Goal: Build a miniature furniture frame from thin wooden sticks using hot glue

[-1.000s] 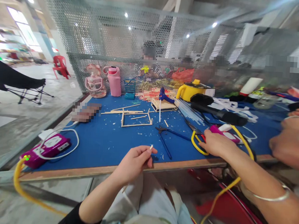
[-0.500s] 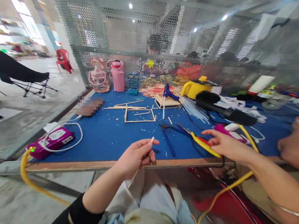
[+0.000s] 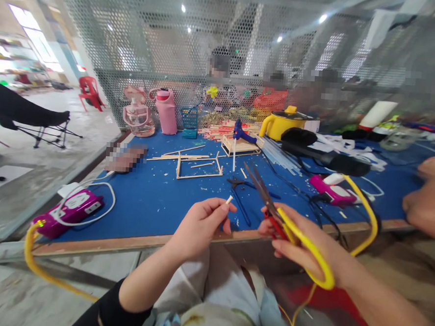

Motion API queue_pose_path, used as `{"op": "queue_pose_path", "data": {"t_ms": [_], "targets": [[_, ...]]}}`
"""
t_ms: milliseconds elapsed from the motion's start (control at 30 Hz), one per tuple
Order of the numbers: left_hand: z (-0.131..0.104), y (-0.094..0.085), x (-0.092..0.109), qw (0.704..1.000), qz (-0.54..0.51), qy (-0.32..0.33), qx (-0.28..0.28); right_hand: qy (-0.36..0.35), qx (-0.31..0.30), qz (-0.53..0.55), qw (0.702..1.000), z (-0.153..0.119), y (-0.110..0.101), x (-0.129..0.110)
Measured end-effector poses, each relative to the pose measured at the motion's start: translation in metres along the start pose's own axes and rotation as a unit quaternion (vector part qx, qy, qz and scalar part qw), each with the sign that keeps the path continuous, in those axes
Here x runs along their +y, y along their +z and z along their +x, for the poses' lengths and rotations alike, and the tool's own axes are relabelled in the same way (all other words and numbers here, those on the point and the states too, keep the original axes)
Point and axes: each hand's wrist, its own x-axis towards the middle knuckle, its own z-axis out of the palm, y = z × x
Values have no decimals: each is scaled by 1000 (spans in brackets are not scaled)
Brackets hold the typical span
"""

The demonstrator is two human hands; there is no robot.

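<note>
A thin wooden stick (image 3: 229,199) pokes up from the pinch of my left hand (image 3: 204,226), just over the table's front edge. My right hand (image 3: 301,237) is wrapped round scissors (image 3: 265,188) with yellow and red handles, their blades pointing up and left. Just behind lie blue-handled pliers (image 3: 240,201) on the blue table top (image 3: 141,202). Further back, a small frame of sticks (image 3: 199,175) stands beside loose sticks (image 3: 181,157). A blue glue gun (image 3: 241,132) rests on a wooden stick structure (image 3: 228,146).
Purple power strips lie at left (image 3: 70,213) and right (image 3: 334,190). Pink bottles (image 3: 166,111), a yellow pot (image 3: 284,125) and clear glue sticks (image 3: 282,157) stand or lie at the back. Another person's hand (image 3: 431,196) is at the far right.
My right hand has lifted the scissors off the table and brought them left, closer to my left hand. My left hand still holds the stick. The view has shifted slightly.
</note>
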Motion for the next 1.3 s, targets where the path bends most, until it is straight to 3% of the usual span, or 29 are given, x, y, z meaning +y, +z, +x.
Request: {"op": "queue_pose_path", "data": {"t_ms": [133,333,533,733,900,1300], "targets": [[0,5,8,998,50,36,10,-30,-20,-67,997,-8,17,-9],[-3,8,14,992,106,70,8,-27,-35,-105,994,-6,19,-32],[-6,6,12,983,150,104,-25,-43,-17,-122,991,-5,19,-28],[-8,5,6,974,173,140,-37,41,87,-152,984,-2,28,-23],[-10,8,2,973,137,179,-47,12,4,-147,989,-4,28,-31],[-18,12,2,953,194,226,-60,-13,6,-191,981,-1,31,-28]]}}
